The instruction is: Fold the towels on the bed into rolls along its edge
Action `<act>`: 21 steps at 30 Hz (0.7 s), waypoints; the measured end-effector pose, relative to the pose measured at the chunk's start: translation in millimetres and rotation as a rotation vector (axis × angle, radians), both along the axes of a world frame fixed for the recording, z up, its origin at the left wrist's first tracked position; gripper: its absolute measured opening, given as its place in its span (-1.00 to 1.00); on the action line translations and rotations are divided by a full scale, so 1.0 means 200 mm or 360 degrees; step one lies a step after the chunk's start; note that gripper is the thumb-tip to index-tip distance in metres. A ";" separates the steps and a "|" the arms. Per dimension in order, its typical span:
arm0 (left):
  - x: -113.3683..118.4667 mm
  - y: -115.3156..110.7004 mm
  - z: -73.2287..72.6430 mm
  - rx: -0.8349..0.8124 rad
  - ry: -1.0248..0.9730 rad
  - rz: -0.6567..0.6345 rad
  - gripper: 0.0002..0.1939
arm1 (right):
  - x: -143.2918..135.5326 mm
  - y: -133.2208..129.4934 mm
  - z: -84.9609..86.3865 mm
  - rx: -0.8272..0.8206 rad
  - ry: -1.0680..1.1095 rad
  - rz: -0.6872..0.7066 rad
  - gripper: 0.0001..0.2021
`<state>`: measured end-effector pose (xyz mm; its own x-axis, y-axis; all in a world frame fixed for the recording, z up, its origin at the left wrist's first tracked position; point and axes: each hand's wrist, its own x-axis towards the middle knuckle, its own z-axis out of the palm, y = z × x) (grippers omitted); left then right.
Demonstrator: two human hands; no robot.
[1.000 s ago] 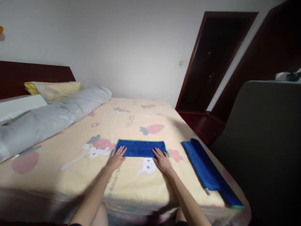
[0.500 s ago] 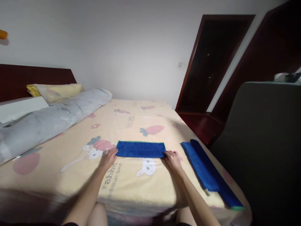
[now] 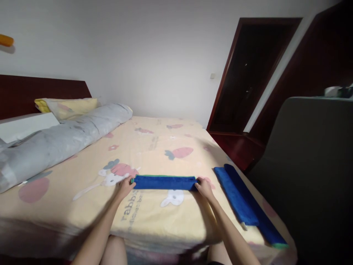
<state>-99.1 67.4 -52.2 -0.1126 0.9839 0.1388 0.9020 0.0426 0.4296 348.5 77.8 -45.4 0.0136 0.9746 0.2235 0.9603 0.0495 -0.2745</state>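
A blue towel with green edging lies folded into a narrow strip on the bed, its long side running left to right in front of me. My left hand pinches its left end, fingers closed on the cloth. At the opposite end my right hand grips the right corner the same way. To the right, two more folded blue towels lie lengthwise near the bed's edge: a lighter blue towel with a small pale tag, and a darker blue towel beside it.
The bed has a cream sheet printed with rabbits and radishes. A long grey roll of bedding, a yellow pillow and a white flat object lie toward the headboard. A dark chair back stands at right.
Both hands have closed on the towel's ends and folded its far edge toward me. The strip is now narrower. The two towels at the right have stayed in place.
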 end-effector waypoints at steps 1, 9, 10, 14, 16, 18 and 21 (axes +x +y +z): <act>0.01 0.02 -0.01 -0.0013 0.0012 0.0066 -0.78 | -0.02 0.02 0.00 0.0001 -0.0020 -0.0049 -0.73; 0.27 0.00 -0.04 0.0385 0.0232 -0.0127 -0.45 | -0.29 -0.04 -0.01 0.0214 -0.0169 -0.0019 -0.48; 0.35 -0.01 -0.05 0.0467 0.0280 -0.0345 -0.40 | -0.37 -0.05 -0.02 0.0247 -0.0169 0.0168 -0.44; 0.63 -0.03 -0.12 0.0428 0.0432 -0.0891 -0.32 | -0.66 -0.09 -0.08 0.0216 -0.0141 0.0770 -0.44; 0.66 -0.04 -0.15 0.0331 0.0474 -0.0903 -0.34 | -0.69 -0.10 -0.12 0.0162 -0.0131 0.0766 -0.45; 0.58 -0.03 -0.18 0.0285 0.0501 -0.0890 -0.36 | -0.61 -0.10 -0.14 0.0141 -0.0144 0.0696 -0.46; 0.35 -0.02 -0.19 0.0290 0.0523 -0.0852 -0.40 | -0.38 -0.10 -0.15 0.0152 -0.0191 0.0560 -0.47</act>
